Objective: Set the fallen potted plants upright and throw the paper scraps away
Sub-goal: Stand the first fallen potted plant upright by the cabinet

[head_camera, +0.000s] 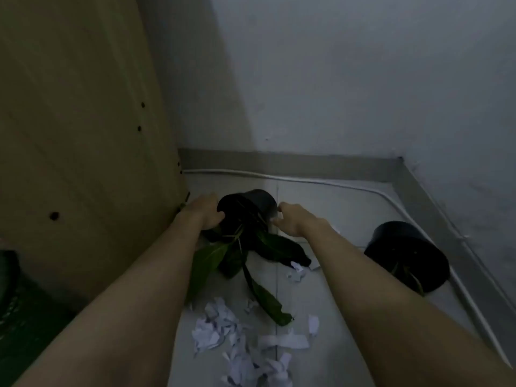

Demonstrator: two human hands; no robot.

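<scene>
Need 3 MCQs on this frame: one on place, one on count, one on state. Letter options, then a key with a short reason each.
1. Where does the second black pot lie relative to the pot between the hands?
A. To its right, near the right wall's skirting
B. To its left, against the wooden panel
C. Stacked on top of it

2. How many black pots lie tipped over on the tiled floor?
A. One
B. Two
C. Four

3. What is the state of the paper scraps?
A. Already binned
B. Held in the right hand
C. Scattered on the floor

Key:
1 A: it lies on its side at the right, beside the white cable.
2 B: one between the left hand and right hand, one to the right.
3 C: white pieces lie loose in the foreground, below the leaves.
</scene>
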